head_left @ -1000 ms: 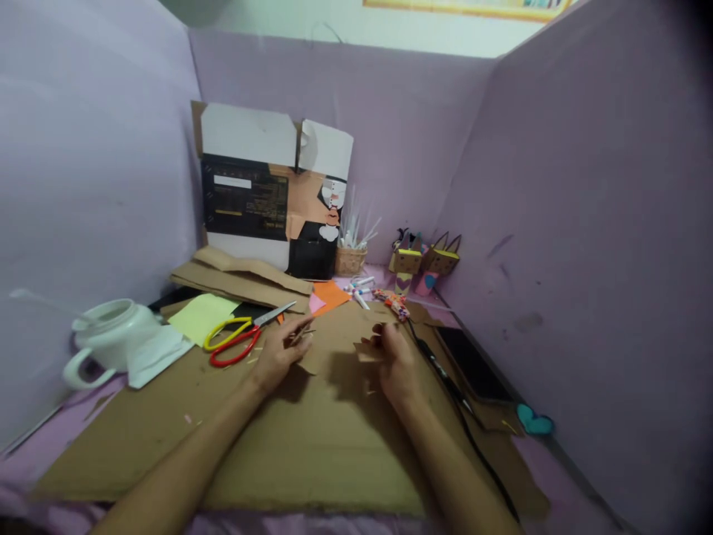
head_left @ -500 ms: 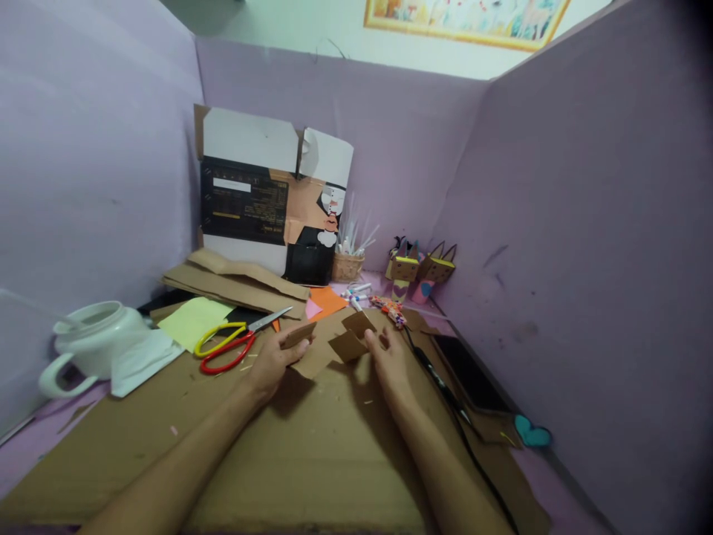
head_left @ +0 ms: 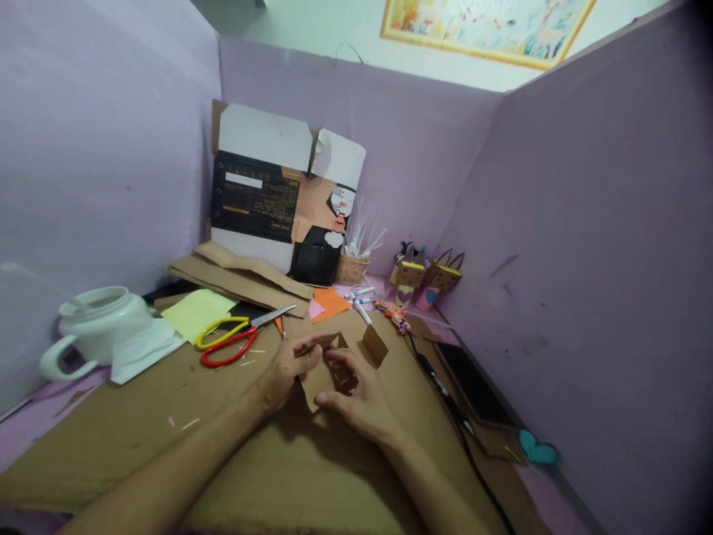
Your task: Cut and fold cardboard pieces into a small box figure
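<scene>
Between my hands is a folded piece of brown cardboard (head_left: pixel 317 380) with flaps standing up, held just above the cardboard sheet on the table. My left hand (head_left: pixel 290 370) grips its left side, thumb on top and fingers partly behind it. My right hand (head_left: pixel 356 390) is closed round the near right side, its thumb at the lower edge. One flap (head_left: pixel 375 346) sticks up beyond my right fingers. To the left of my left hand lie scissors (head_left: pixel 228 346) with one yellow and one red handle, their blades pointing away to the right.
A white teapot (head_left: pixel 105 323) stands at the left. Yellow paper (head_left: pixel 197 318) and an orange sheet (head_left: pixel 330 303) lie behind the scissors. At the right are a glue gun (head_left: pixel 395 316) with a black cord and a dark phone (head_left: pixel 473 386). A flattened box (head_left: pixel 261 193) leans at the back.
My right hand has moved left, close to my left hand, and now holds the cardboard's near side. The flaps have turned upward. The camera view has shifted slightly.
</scene>
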The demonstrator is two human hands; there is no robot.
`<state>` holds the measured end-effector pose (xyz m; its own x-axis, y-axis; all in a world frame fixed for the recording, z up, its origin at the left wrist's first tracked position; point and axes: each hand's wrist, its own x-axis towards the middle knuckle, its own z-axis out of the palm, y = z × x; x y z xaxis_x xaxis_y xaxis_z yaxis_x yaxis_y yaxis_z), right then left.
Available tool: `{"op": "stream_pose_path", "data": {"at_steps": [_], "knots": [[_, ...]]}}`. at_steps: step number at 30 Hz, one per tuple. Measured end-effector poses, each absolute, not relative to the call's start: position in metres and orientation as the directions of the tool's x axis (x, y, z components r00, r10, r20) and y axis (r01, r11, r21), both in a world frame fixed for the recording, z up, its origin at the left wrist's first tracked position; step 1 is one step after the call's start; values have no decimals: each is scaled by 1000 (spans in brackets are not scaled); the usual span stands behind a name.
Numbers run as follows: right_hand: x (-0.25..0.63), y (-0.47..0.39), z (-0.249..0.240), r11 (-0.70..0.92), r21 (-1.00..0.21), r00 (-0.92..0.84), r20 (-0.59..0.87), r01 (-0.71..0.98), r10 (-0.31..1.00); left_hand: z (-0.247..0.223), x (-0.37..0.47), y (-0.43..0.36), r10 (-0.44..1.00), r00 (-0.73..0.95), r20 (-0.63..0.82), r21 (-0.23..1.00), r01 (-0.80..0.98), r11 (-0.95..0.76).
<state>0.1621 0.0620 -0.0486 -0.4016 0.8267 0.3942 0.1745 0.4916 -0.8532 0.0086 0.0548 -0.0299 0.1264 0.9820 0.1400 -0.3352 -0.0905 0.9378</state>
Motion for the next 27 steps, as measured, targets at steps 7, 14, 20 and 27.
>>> {"op": "stream_pose_path", "data": {"at_steps": [7,14,20,27], "knots": [[161,62,-56,548,-820,-427,440,167,790,-15,17,48,956,213,-202,694,-658,293],[168,52,-37,667,-745,-585,532,20,612,-21,6,64,939,156,-307,655,-681,327],[176,57,-43,833,-550,-468,724,50,506,-27,8,66,974,132,-184,689,-690,224],[176,61,-52,839,-532,-522,688,111,505,-28,15,58,983,111,-147,789,-586,185]]}}
